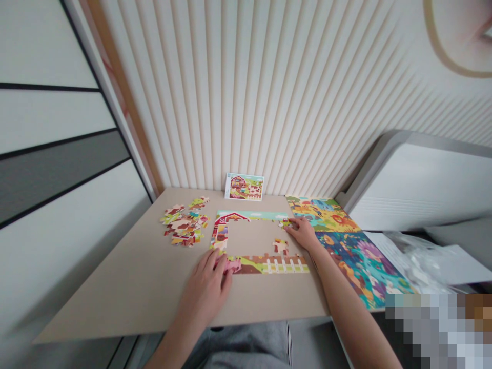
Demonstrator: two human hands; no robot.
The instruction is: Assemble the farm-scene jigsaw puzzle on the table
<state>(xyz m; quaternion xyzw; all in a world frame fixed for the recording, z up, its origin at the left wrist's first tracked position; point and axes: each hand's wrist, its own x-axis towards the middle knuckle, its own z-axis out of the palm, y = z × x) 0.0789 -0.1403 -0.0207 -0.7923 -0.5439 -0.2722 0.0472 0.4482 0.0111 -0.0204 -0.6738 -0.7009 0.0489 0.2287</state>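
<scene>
From the head view, the left hand (205,289) curves its fingers (215,261) onto a pink jigsaw piece (231,265). The right hand (303,233) lies spread, fingertips (294,223) on a top-edge piece (285,223) of the farm jigsaw border (261,267). Whether either hand grips is unclear. Loose pieces (184,225) sit leftward on the table (115,302).

Soft, even indoor light fills the scene, bright and diffuse. Shadows stay faint: a thin, soft one lies under the left hand's fingers (209,266) on the tabletop (126,292), and another falls beside the right hand's fingers (298,225). Far to the right of those fingers, a plastic bag (418,261) gives a dull sheen. Wide-angle bending fans the wall slats (246,92) above the fingers and slants the panels (54,154) left of them. Those outer edges soften, and a coarse pixelated patch (438,330) covers the corner below and right of the right fingers.
</scene>
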